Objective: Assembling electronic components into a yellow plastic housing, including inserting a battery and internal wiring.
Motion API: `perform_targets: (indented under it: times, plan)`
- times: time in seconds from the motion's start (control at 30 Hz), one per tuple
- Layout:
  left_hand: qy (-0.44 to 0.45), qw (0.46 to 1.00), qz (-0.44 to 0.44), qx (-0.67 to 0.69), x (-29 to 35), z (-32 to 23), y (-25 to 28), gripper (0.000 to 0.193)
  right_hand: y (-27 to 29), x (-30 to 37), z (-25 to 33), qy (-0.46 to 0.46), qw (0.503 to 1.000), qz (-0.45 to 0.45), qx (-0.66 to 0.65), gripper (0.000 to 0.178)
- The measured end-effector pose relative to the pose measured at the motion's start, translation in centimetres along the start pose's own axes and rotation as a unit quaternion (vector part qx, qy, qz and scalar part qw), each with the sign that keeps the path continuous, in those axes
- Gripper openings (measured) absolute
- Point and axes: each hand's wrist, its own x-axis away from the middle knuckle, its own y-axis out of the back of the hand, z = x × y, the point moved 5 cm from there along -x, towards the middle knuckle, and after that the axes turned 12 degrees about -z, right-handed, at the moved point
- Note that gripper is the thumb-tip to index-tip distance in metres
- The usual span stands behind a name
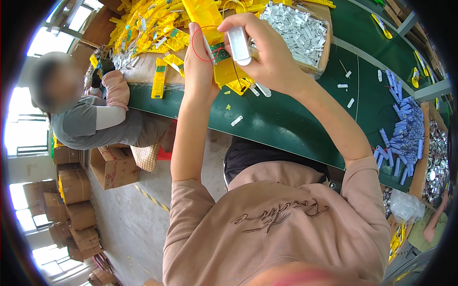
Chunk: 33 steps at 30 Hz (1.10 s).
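In my left hand [198, 71] is a long yellow plastic casing [202, 13], its fingers wrapped round the edge. A small green circuit board [220, 53] sits on the casing, with a thin red wire [194, 37] looping out to the left and a dark wire running down. My right hand [272, 59] pinches a white oblong plastic cover [238, 44] between thumb and fingers, just right of the board. The cover appears apart from the casing. Below my hands, several white pieces [263, 90] and a yellow part [237, 86] lie on the green table [272, 126].
A heap of yellow casings [157, 16] spreads over the back left. Behind my right hand stands a carton of white plastic parts [298, 33]. Blue cylinders with wires [405, 126] are piled at the right, beside shiny round parts [434, 167]. A co-worker [93, 112] sits at the left.
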Motion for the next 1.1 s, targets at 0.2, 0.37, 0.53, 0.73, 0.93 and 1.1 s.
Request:
perform_targets:
  times: [0.2,0.37,0.53,0.73,0.93,1.1]
  plan:
    - [0.066,0.991,0.043,0.11,-1.0,1.1,-0.1,0.048,0.8,0.9,-2.1,-0.23,0.913,0.026,-0.335,0.018]
    - [-0.003,1.0,-0.026,0.011,-1.3,0.9,0.7,0.05,3.3,1.5,-1.2,-0.301,0.889,0.045,-0.341,0.018]
    - [-0.053,0.997,0.015,-0.044,-1.1,1.6,0.6,0.048,6.4,-3.1,0.2,-0.276,0.939,-0.015,-0.203,0.046]
    - [-0.09,0.989,0.093,-0.066,0.8,3.7,-0.3,0.036,4.7,-1.6,-3.4,-0.446,0.803,0.031,-0.394,0.051]
    - [-0.199,0.955,0.132,-0.173,2.3,4.5,-0.4,0.028,4.5,1.8,-5.1,-0.459,0.804,0.053,-0.375,0.049]
    - [-0.186,0.917,0.148,-0.319,3.6,4.8,-0.8,0.02,4.4,3.7,-5.9,-0.504,0.774,0.006,-0.382,0.048]
